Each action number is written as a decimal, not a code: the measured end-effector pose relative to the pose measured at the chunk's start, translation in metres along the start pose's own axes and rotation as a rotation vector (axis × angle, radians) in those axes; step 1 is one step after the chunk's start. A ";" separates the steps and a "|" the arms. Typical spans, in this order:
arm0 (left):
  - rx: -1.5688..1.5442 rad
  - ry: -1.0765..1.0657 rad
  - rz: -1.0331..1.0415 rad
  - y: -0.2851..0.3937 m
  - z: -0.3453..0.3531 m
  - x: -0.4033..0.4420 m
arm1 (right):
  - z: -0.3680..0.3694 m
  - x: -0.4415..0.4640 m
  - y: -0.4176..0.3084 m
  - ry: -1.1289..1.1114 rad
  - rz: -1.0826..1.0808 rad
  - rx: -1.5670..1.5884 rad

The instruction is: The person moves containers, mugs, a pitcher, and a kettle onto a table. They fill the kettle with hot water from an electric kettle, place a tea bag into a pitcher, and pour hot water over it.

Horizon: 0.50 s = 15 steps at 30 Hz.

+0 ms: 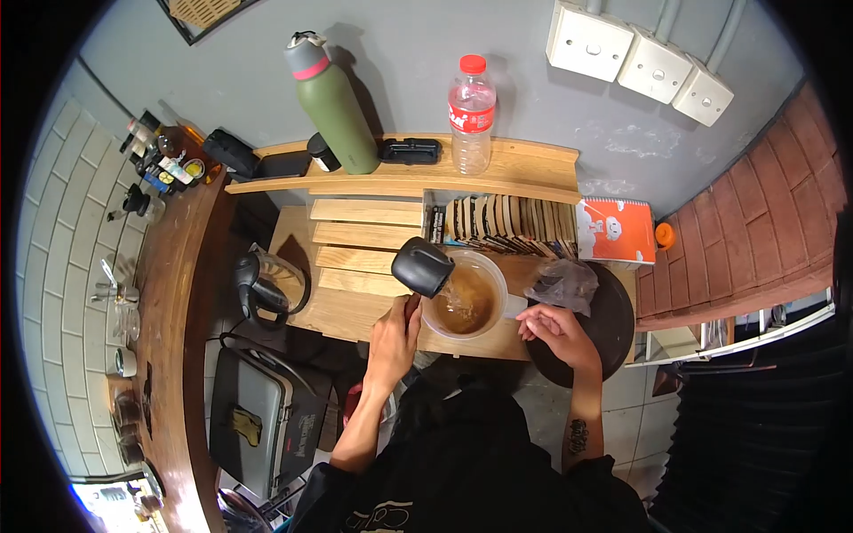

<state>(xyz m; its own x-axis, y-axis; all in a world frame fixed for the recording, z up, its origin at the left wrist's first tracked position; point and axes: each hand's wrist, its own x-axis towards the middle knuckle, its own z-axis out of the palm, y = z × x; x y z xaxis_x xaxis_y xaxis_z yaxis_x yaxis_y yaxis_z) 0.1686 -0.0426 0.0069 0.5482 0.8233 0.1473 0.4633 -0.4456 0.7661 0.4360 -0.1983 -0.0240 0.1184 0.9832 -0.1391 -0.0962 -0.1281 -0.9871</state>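
Bright light, shadows on the wall (404, 53) (black-cornered fisheye distortion).

- Round translucent jug (499, 277): smooth, glossy plastic
- Black cup-shaped scoop (425, 266) by the jug: smooth, faintly shiny
- Crumpled see-through bag (569, 284) right of the jug: wrinkled plastic
- Pale-brown table (342, 319) under the jug: grained wood
- Tall green bottle (338, 114) behind the jug: matt

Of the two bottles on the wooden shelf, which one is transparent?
The red-capped bottle, at right: its body is clear, while the green bottle is opaque.
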 end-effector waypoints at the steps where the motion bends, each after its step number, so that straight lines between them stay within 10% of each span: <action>1: 0.027 0.007 0.006 0.000 0.002 -0.001 | -0.001 0.001 0.002 -0.012 -0.005 0.000; 15: 0.226 0.204 0.041 0.000 0.042 -0.029 | -0.016 -0.002 0.019 0.032 -0.085 -0.023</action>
<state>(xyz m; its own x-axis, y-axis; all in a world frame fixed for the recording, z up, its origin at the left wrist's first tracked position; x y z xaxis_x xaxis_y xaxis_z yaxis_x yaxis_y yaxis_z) 0.1819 -0.0813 -0.0232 0.4294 0.8463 0.3152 0.5991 -0.5281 0.6018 0.4494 -0.2044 -0.0441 0.1571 0.9859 -0.0569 -0.0618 -0.0477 -0.9969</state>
